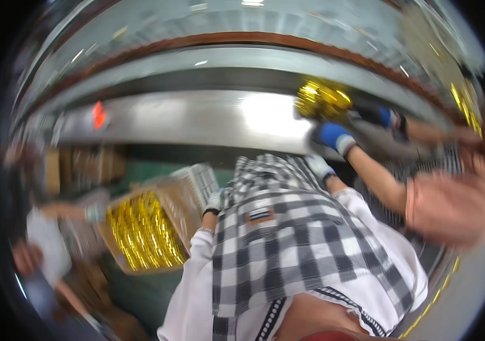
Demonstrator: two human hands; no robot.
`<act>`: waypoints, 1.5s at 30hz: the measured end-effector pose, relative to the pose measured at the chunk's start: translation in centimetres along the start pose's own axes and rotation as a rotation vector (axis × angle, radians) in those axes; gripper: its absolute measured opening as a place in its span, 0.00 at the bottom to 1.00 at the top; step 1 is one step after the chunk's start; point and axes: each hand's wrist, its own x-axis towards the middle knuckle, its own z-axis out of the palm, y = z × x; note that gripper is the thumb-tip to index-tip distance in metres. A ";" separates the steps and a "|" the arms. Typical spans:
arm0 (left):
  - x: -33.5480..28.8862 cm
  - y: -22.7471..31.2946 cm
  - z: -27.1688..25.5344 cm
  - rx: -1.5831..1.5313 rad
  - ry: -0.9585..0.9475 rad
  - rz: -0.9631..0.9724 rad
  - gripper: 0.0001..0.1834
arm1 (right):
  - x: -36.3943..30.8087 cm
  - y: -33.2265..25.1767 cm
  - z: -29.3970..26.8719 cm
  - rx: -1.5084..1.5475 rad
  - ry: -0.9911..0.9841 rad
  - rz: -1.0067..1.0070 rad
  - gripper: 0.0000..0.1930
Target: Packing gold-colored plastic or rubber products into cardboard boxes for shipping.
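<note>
My left hand (214,202), in a whitish glove, hangs beside my checked apron (276,227). It is close to a white slotted crate (199,183) and an open cardboard box (168,213); its fingers are blurred, and contact is unclear. Rows of shiny gold coils (145,233) fill that box. At the near edge of the metal table (191,116), my right hand (320,167), also gloved in white, has its fingers loosely stretched with nothing visible in them. A gold tinsel bundle (322,99) lies farther off, by a co-worker's blue-gloved hands (336,136).
The co-worker's pink sleeve (453,207) is close on my right. Another person's gloved hand (93,213) touches the gold-filled box from the left. An orange-red object (99,115) sits on the table's left part. More cardboard boxes (97,163) stand at the left.
</note>
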 end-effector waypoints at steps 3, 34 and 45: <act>8.1 4.4 8.2 0.063 0.220 0.060 0.18 | 2.6 8.2 -8.3 0.063 -0.056 0.295 0.21; 70.1 116.8 1.1 -0.424 0.761 0.319 0.60 | 24.3 80.0 -74.8 0.312 0.396 0.125 0.49; 81.8 133.1 21.8 -1.958 -0.715 -0.006 0.53 | 14.2 94.6 -75.4 0.639 0.279 0.095 0.39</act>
